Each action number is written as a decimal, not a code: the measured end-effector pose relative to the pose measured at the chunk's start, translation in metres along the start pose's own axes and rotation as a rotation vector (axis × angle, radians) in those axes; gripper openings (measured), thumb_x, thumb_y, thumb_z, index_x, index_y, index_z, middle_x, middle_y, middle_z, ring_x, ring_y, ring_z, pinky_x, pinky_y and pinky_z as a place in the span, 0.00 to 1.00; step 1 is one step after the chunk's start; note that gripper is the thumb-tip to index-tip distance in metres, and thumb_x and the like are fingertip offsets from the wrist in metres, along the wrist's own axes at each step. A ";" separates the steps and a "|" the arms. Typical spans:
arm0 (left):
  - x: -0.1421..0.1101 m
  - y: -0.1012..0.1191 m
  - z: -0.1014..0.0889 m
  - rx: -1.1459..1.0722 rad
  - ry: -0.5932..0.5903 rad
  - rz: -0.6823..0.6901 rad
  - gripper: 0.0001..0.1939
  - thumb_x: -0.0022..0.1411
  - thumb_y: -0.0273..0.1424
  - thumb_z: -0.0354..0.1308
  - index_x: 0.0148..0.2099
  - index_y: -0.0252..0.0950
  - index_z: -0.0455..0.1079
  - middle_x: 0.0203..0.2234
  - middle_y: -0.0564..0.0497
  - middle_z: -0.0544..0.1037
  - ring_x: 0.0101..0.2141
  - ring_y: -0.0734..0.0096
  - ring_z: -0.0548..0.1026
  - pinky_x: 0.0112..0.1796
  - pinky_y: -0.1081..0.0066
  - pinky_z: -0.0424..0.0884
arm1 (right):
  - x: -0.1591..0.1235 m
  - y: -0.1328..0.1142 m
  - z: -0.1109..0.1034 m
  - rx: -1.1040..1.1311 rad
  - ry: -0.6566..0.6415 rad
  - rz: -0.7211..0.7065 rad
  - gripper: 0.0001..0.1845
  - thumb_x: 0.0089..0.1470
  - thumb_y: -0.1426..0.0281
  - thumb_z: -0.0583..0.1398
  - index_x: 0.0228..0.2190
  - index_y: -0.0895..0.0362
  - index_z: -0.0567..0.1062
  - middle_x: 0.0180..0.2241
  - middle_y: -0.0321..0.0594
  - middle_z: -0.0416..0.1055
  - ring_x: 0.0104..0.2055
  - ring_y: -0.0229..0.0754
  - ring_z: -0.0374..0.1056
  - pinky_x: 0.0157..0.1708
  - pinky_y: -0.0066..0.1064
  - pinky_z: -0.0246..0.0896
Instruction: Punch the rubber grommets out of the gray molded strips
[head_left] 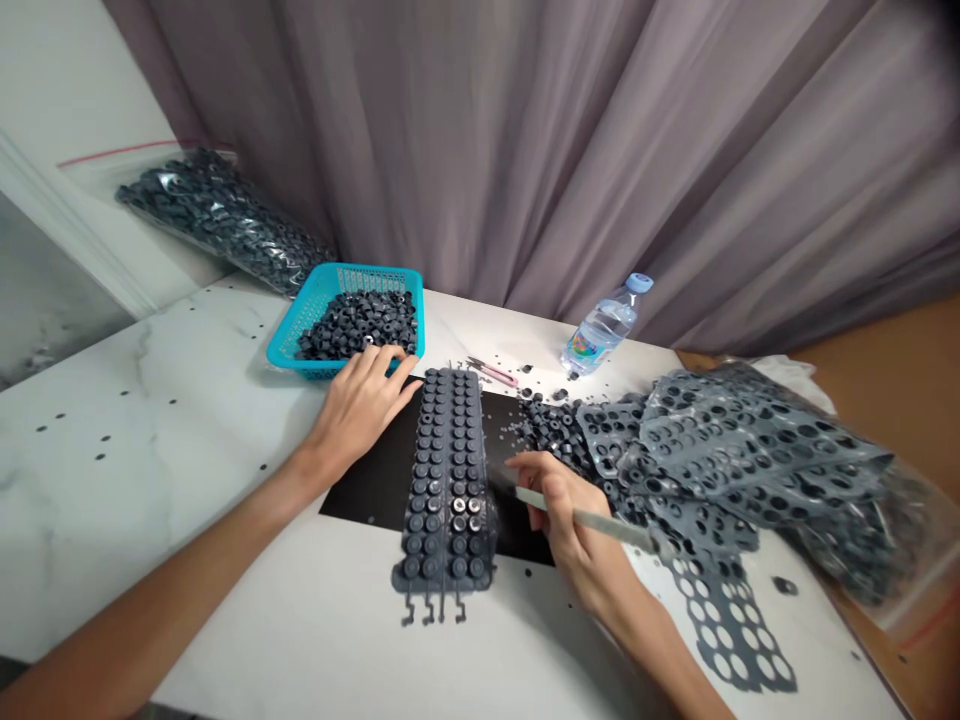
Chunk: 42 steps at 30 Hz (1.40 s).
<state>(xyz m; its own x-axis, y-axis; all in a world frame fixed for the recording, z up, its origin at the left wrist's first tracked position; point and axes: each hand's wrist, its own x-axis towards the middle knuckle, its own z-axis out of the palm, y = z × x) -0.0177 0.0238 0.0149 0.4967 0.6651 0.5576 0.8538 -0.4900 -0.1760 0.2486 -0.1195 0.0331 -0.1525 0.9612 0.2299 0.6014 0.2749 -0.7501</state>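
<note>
Fingers point(534, 461) of the right hand point(574, 515) pinch a slender pale tool point(611, 525) above a white marbled table point(225, 560), its tip pointing toward a dark molded sheet point(450, 470) just to their left. The sheet, studded with rows of round knobs, lies lengthwise across a black mat point(360, 485), four thin stems trailing from its near end. The left hand point(358, 400) hovers over or rests against the near right corner of a turquoise basket point(281, 345) heaped with small black parts point(356, 325), its fingers loosely spread and curved, the thumb near the sheet's far left corner; contact with the rim cannot be made out. Pink-handled snips point(493, 372) lie to the right of the left fingertips, and a capped water bottle point(600, 328) stands farther right, tilted in the view. Just beyond the right fingers, loose black pieces point(555, 425) spill into a pile beside overlapping perforated sheets point(750, 430). A clear bag of dark parts point(217, 220) leans beyond the left fingers, behind the basket, before a mauve curtain point(450, 130).
</note>
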 end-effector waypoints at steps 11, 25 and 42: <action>-0.011 0.003 -0.017 0.168 -0.031 -0.117 0.13 0.74 0.36 0.49 0.45 0.32 0.69 0.38 0.38 0.73 0.44 0.45 0.71 0.44 0.55 0.66 | -0.020 0.003 -0.019 0.076 -0.274 -0.084 0.06 0.67 0.66 0.60 0.38 0.54 0.74 0.32 0.35 0.73 0.31 0.36 0.69 0.32 0.27 0.62; -0.025 -0.002 -0.044 0.185 -0.061 -0.191 0.14 0.74 0.39 0.49 0.46 0.34 0.69 0.35 0.40 0.73 0.42 0.44 0.72 0.43 0.53 0.66 | -0.042 0.018 -0.003 0.046 -0.323 -0.336 0.11 0.71 0.67 0.54 0.43 0.57 0.75 0.42 0.46 0.76 0.44 0.40 0.75 0.44 0.31 0.73; -0.050 0.080 -0.052 -0.957 -0.472 0.310 0.09 0.63 0.33 0.67 0.42 0.40 0.71 0.42 0.52 0.72 0.44 0.64 0.71 0.48 0.64 0.64 | -0.042 0.012 0.002 -0.042 -0.331 -0.347 0.11 0.71 0.65 0.55 0.42 0.57 0.76 0.42 0.44 0.78 0.43 0.39 0.77 0.43 0.27 0.73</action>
<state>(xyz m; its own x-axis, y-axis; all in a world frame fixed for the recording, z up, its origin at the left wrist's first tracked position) 0.0179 -0.0782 0.0148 0.8511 0.4864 0.1974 0.3105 -0.7696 0.5579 0.2608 -0.1571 0.0133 -0.5872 0.7708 0.2473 0.5013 0.5861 -0.6366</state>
